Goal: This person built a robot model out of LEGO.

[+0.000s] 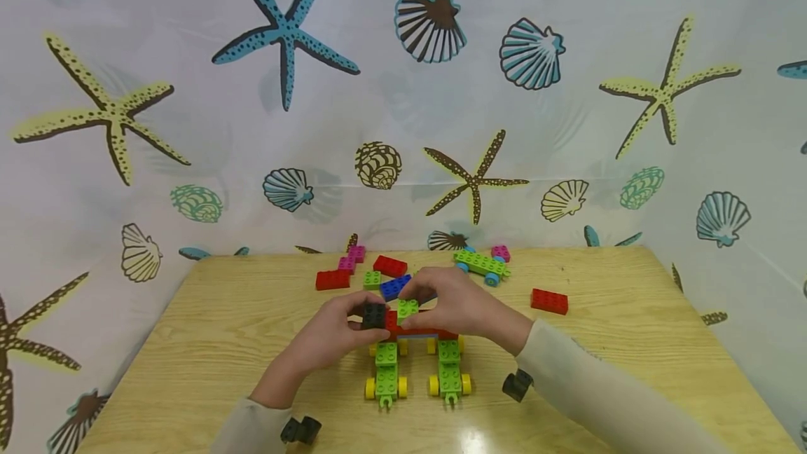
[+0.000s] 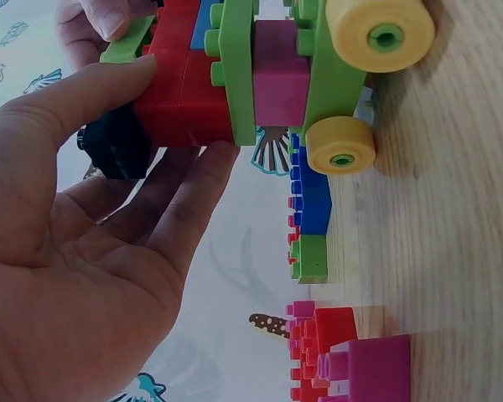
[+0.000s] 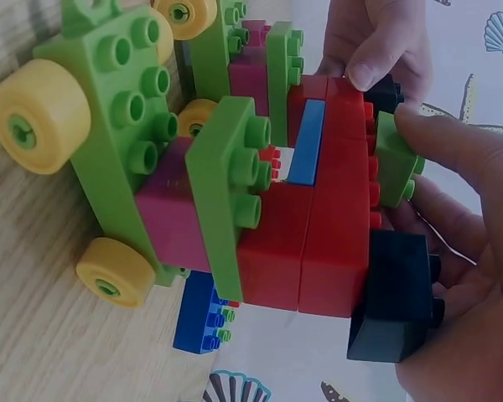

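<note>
The wheeled toy (image 1: 416, 332) sits midway across the worktop (image 1: 239, 328); the left hand (image 1: 328, 331) grips its left end, the right hand (image 1: 457, 300) pinches its green block (image 1: 408, 310). Likely light and stiff; best held by the red beam (image 3: 339, 193). A green car (image 1: 481, 264) stands near the far edge.

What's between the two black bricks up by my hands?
A light-green brick, pinched by the right hand; the right wrist view shows it between the near black brick and the far black brick.
</note>
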`<state>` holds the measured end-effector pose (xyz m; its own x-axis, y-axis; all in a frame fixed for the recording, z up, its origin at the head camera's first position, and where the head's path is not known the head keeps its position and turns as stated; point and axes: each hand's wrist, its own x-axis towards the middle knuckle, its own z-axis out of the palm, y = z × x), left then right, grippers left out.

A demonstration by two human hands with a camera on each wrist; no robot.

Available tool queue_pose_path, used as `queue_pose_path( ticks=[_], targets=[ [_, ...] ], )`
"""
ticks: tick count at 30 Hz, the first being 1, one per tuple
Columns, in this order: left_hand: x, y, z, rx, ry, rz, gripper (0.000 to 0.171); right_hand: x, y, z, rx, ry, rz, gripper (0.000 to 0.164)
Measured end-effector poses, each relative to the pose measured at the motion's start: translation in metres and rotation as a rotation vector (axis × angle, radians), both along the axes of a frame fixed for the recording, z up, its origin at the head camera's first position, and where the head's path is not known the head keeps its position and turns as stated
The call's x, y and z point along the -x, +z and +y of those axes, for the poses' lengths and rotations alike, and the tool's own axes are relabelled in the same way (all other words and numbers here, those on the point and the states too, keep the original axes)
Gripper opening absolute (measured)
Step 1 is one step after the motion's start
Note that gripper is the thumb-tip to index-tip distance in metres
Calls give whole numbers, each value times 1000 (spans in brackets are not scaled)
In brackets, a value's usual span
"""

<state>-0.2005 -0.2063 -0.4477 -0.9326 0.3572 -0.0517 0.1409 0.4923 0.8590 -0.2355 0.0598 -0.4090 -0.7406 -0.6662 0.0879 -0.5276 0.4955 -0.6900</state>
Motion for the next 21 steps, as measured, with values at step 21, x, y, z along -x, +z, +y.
queue_pose_path(
  ticks=[21],
  targets=[
    [-8,2,16,21,89,147,35,-1,-4,1,4,61,29,44]
  ],
)
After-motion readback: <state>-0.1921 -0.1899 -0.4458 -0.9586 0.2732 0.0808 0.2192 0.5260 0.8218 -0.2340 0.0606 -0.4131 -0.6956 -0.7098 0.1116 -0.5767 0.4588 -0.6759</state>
